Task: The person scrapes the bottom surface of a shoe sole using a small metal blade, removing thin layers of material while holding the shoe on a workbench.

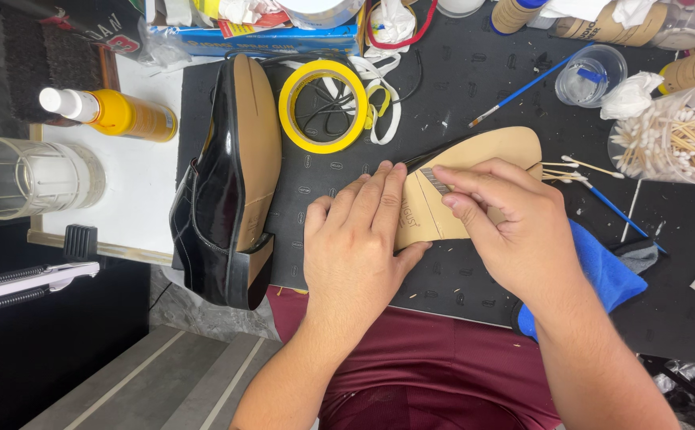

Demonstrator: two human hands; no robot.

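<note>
The left hand (355, 247) presses flat on the tan leather shoe sole (475, 179) on the black surface (475, 80). The right hand (514, 223) pinches a small strip on it. A slip could crease it.

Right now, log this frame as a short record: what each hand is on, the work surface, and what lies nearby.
left hand: flat on the tan shoe sole, pinning it down
right hand: fingertips pressing a small grey strip on the sole
surface: black mat
left of hands: black dress shoe on its side, yellow tape roll
right of hands: blue cloth, cotton swabs
</note>
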